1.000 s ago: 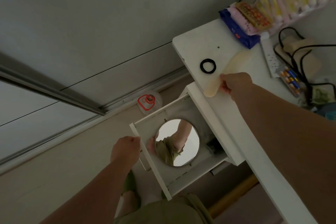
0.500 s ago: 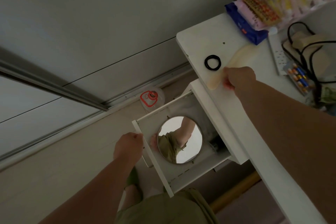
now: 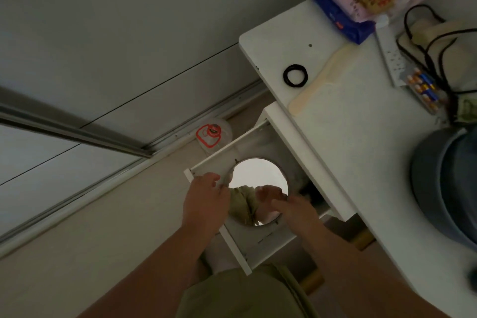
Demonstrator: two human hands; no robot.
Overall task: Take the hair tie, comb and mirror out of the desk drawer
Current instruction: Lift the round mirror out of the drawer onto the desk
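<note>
The white desk drawer [image 3: 260, 241] stands pulled out, with the round mirror [image 3: 258, 173] lying flat inside it. My left hand [image 3: 206, 199] rests over the drawer's front edge, fingers apart at the mirror's left rim. My right hand [image 3: 291, 208] reaches into the drawer with fingers spread over the mirror's lower right part, hiding that edge. The black hair tie [image 3: 295, 75] lies on the white desk top [image 3: 343, 142]. Right beside it lies the cream comb [image 3: 320, 85]. Neither hand touches them.
At the desk's back are a blue wipes pack [image 3: 340, 18], a power strip [image 3: 389, 57], batteries [image 3: 423, 88] and black cables [image 3: 433, 41]. A grey round tub [image 3: 444, 188] stands at the right. A clear bag with red print [image 3: 211, 134] lies on the floor by the sliding-door track.
My right hand let go of the comb on the desk and came down into the drawer over the mirror. My left hand loosened from the drawer front toward the mirror's rim.
</note>
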